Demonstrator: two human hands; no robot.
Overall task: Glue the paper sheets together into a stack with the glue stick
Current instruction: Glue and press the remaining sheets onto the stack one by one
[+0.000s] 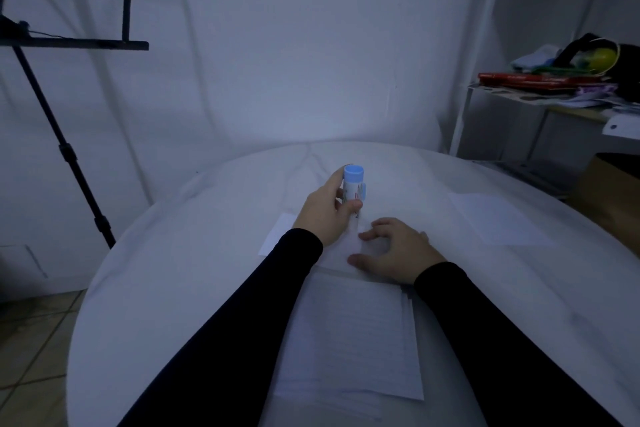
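Blue-capped glue stick [354, 186] stands over the far sheet [341, 246], left hand [327, 215] wrapped round its barrel; right hand [394, 251] spread flat, pinning paper. Probably light, rigid; hold mid-barrel.

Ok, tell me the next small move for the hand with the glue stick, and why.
Probably draw the blue-capped glue stick across the small white paper sheet. The left hand grips it upright, lower end down at that sheet, while the right hand presses the sheet flat. Whether the tip touches the paper is hidden.
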